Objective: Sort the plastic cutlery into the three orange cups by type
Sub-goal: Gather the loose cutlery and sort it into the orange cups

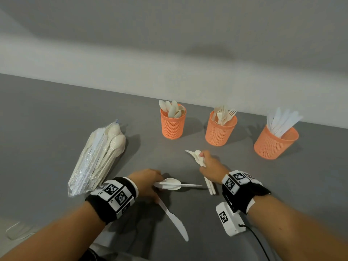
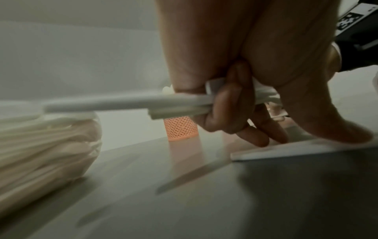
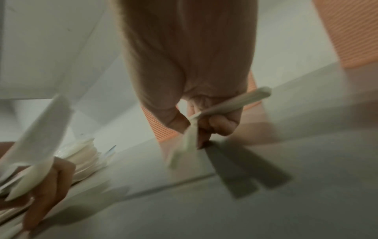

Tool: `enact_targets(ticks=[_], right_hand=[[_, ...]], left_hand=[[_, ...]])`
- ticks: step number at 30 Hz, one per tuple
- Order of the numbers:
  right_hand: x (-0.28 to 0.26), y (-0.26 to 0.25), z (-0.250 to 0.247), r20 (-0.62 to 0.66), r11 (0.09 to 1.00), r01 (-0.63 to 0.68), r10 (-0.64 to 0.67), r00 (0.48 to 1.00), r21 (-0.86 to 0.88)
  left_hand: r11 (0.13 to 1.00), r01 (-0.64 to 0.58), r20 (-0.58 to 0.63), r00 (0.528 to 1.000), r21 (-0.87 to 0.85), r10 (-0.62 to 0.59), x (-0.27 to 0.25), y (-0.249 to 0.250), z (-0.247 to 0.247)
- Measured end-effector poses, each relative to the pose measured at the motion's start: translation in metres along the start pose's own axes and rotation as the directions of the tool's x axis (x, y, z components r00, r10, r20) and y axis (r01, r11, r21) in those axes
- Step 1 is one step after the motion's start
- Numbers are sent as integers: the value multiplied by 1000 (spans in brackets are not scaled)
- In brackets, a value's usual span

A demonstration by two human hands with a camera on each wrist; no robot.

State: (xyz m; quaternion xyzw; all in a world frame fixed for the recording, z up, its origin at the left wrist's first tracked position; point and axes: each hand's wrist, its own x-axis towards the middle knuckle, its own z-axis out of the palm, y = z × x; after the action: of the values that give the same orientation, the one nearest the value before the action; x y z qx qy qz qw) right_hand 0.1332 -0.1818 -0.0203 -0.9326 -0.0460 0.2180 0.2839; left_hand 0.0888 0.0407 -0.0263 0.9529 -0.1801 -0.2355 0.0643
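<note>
Three orange mesh cups stand at the back: the spoon cup [image 1: 172,127], the fork cup [image 1: 220,132] and the knife cup [image 1: 273,146]. My left hand [image 1: 156,183] grips a bundle of white cutlery [image 1: 175,184]: a spoon and a thin piece point right, and a serrated knife [image 1: 175,221] points down toward me. In the left wrist view the fingers [image 2: 223,110] curl round the white handles [image 2: 126,103]. My right hand [image 1: 203,159] grips a few white pieces [image 1: 197,157] in front of the fork cup, handles [image 1: 211,185] slanting down to the table. Their type is unclear in the blurred right wrist view [image 3: 231,103].
A clear plastic bag of white cutlery [image 1: 98,157] lies on the grey table [image 1: 47,113] left of my left hand. A white wall runs behind the cups. A white camera box with a black cable [image 1: 229,219] hangs under my right wrist.
</note>
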Motion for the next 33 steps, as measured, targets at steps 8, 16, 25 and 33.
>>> enact_targets(ticks=[8,16,25,33], right_hand=[[-2,31,-8,36,993,-44,40,999,108],[-14,35,-13,121,940,-135,102,987,314],[-20,-6,-22,-120,665,126,-56,991,736],[-23,-21,-21,-279,721,224,-44,959,656]], left_hand=[[995,-75,78,994,66,70,1,10,1],[996,7,-56,998,-94,-13,15,16,-2],[91,-162,-181,947,-983,-265,44,70,-37],[-173,-296,-230,918,-939,-322,67,114,-47]])
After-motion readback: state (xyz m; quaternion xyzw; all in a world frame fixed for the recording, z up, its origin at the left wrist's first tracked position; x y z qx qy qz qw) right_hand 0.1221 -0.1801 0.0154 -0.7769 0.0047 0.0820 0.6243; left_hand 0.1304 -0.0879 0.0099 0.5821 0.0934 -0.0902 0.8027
